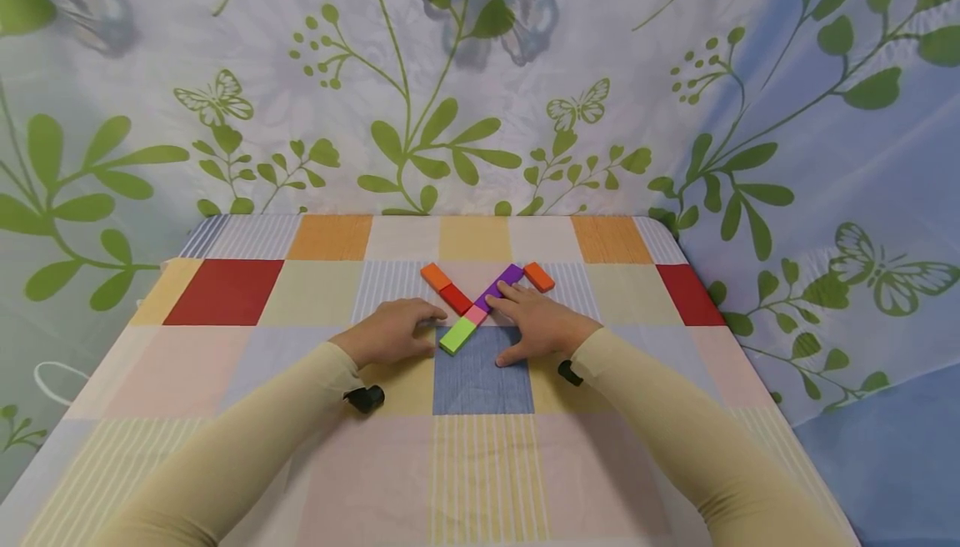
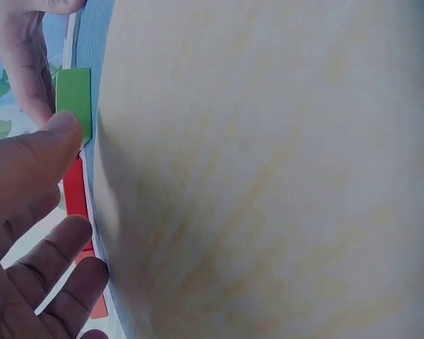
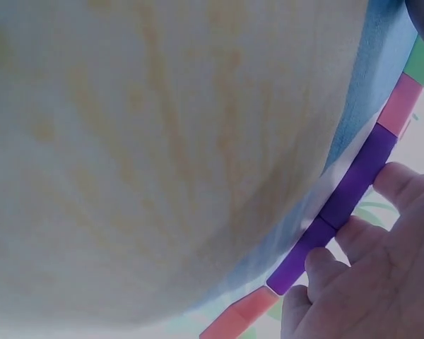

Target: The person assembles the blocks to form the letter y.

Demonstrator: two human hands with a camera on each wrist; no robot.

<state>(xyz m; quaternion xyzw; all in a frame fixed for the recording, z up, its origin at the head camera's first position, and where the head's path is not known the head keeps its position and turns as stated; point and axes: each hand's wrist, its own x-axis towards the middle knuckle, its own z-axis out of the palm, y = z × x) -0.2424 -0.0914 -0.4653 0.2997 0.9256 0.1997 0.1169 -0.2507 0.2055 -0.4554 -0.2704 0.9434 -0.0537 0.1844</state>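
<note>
Coloured rectangular blocks lie on the cloth in a slanted line: a light green block (image 1: 457, 335) at the near end, a pink block (image 1: 475, 314), then two purple blocks (image 3: 360, 173). A red block (image 1: 455, 299) and an orange block (image 1: 434, 277) branch off to the upper left. My right hand (image 1: 546, 322) spreads over the line's right side, fingertips at the purple blocks. To the left, my left hand (image 1: 393, 330) has loosely bent fingers, its thumb overlapping the green block in the left wrist view.
Another orange block (image 1: 538, 277) lies by the far end of the purple blocks. A patchwork cloth (image 1: 367, 480) covers the table. Behind it hangs a leaf-patterned curtain (image 1: 300, 113), which also runs along the right side.
</note>
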